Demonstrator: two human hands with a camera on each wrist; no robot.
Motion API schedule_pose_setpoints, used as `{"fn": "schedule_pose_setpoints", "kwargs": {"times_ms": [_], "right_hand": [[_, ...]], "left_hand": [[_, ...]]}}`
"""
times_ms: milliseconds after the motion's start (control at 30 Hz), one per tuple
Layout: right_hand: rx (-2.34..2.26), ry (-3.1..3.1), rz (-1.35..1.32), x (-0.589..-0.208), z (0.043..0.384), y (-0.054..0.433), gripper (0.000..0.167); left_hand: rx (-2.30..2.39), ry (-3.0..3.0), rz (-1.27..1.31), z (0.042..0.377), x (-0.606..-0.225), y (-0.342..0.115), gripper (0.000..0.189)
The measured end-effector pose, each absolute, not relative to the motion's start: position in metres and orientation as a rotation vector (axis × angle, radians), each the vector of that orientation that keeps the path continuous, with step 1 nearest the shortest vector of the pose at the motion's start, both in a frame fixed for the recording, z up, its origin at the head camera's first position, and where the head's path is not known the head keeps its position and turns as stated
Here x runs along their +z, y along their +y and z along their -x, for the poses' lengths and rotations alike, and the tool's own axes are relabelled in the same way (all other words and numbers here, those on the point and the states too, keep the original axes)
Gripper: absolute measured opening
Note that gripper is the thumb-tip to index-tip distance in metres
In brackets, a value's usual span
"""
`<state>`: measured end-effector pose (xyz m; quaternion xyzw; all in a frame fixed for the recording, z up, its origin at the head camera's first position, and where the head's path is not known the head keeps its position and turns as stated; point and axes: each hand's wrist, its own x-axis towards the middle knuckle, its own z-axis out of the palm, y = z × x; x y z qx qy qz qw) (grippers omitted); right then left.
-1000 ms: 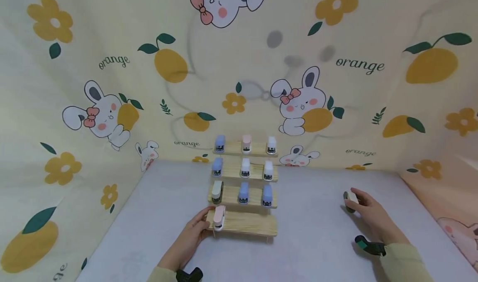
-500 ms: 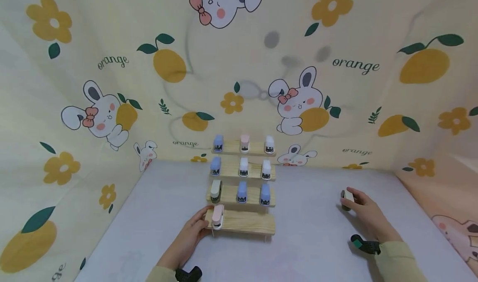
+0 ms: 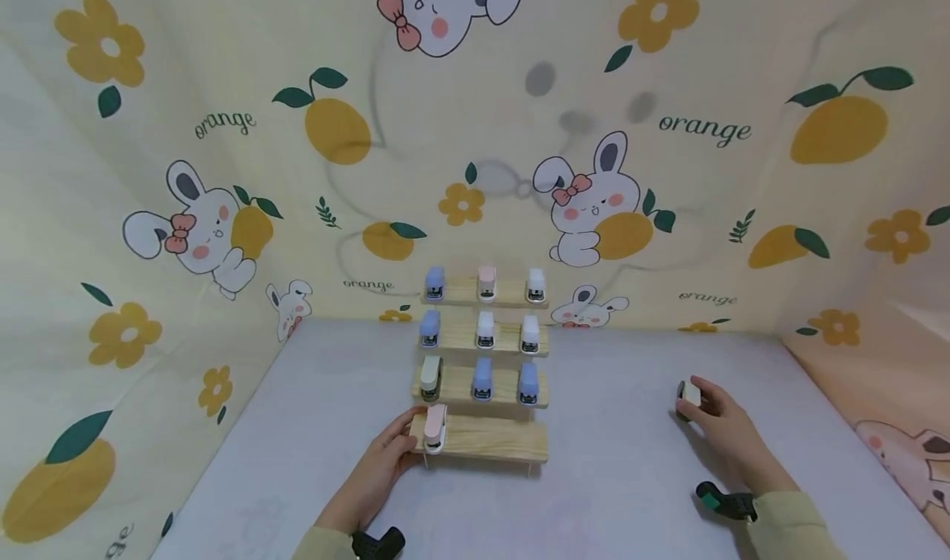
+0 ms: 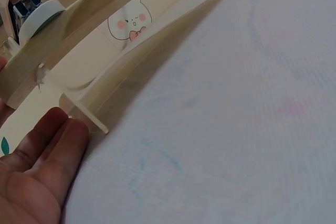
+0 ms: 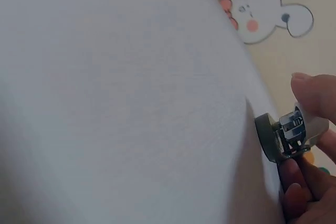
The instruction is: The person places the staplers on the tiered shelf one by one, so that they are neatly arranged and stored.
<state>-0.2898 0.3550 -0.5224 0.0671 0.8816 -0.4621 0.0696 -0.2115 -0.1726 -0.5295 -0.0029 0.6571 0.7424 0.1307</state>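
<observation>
My right hand (image 3: 731, 436) holds a small white stapler with a dark grey-green base (image 3: 690, 393), to the right of a wooden tiered rack (image 3: 497, 440). In the right wrist view the stapler (image 5: 269, 137) sits between thumb and fingers, its metal front end showing. At the left end of the rack's lowest step, my left hand (image 3: 382, 465) grips the board. Fingers of that hand (image 4: 58, 150) lie beside a thin rack leg in the left wrist view. A pink stapler (image 3: 435, 426) stands on that step near this hand.
Three upper steps bear several small staplers: blue ones (image 3: 482, 378), white ones (image 3: 530, 334), a pink one (image 3: 486, 282) and a grey-green one (image 3: 430, 377). The rack stands on a pale tabletop (image 3: 616, 477). A printed cloth (image 3: 460, 115) hangs behind and at the sides.
The head view has shifted slightly. My right hand, with the stapler, has moved a little left towards the rack. The left hand stays on the lowest step.
</observation>
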Motion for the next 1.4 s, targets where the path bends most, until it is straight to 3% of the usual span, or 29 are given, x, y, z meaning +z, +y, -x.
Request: {"fn": "schedule_pose_setpoints", "kwargs": {"times_ms": [400,767,1400], "right_hand": [[-1.322,2.786,-0.216,-0.508,0.263,0.313,0.096],[-1.382,3.012,0.228,-0.495,0.232,0.242,0.063],[-1.641,2.818,0.872,-0.489,0.204,0.175,0.045]], "left_hand": [[2.133,1.931,0.020,0.213,-0.533,-0.174,0.056],[2.137,1.929,0.011,0.211,-0.532,-0.173,0.055],[2.141,1.922,0.020,0.214,-0.533,-0.173,0.056]]}}
